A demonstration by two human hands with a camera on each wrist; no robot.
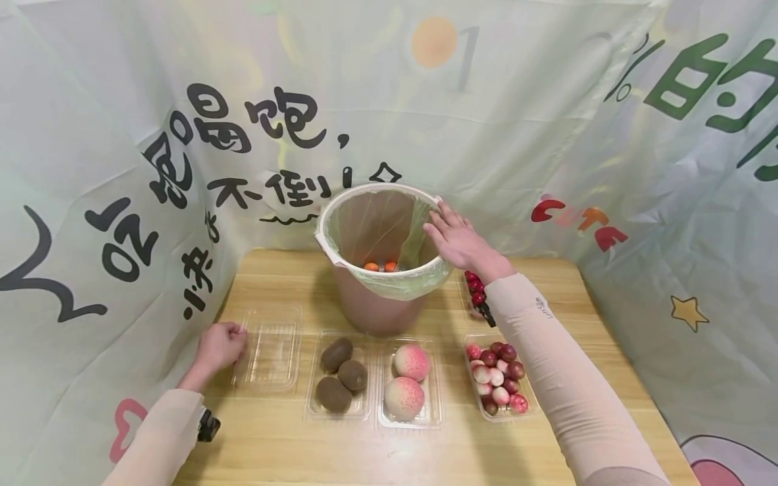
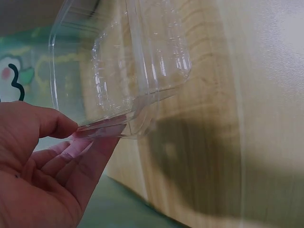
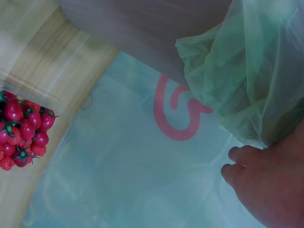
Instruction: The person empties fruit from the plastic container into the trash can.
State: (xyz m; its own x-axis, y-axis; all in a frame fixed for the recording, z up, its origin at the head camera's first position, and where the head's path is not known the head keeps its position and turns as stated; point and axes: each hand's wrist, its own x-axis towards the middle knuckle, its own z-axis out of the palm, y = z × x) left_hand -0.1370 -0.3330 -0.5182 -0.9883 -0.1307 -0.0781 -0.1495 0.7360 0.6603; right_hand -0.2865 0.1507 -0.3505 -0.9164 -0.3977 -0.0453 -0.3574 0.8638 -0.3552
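My left hand (image 1: 221, 346) pinches the edge of a clear plastic box (image 1: 267, 354) at the table's left; in the left wrist view, thumb and fingers grip the rim of the clear box (image 2: 118, 71). Nothing shows inside it. My right hand (image 1: 458, 236), fingers extended, rests at the right rim of a pinkish bin (image 1: 379, 304). A pale green bag (image 1: 401, 287) lines the bin and folds over its white rim. Two orange fruits (image 1: 379, 267) show inside. In the right wrist view the fingers are beside the bag (image 3: 237, 71); its contact is partly hidden.
In front of the bin are boxes with three kiwis (image 1: 335, 394), two pink-white peaches (image 1: 404, 398) and several small red and pale fruits (image 1: 497, 376). Another box of red cherry tomatoes (image 3: 28, 128) is partly behind the right arm. Printed cloth (image 1: 389, 121) surrounds the table (image 1: 255, 445).
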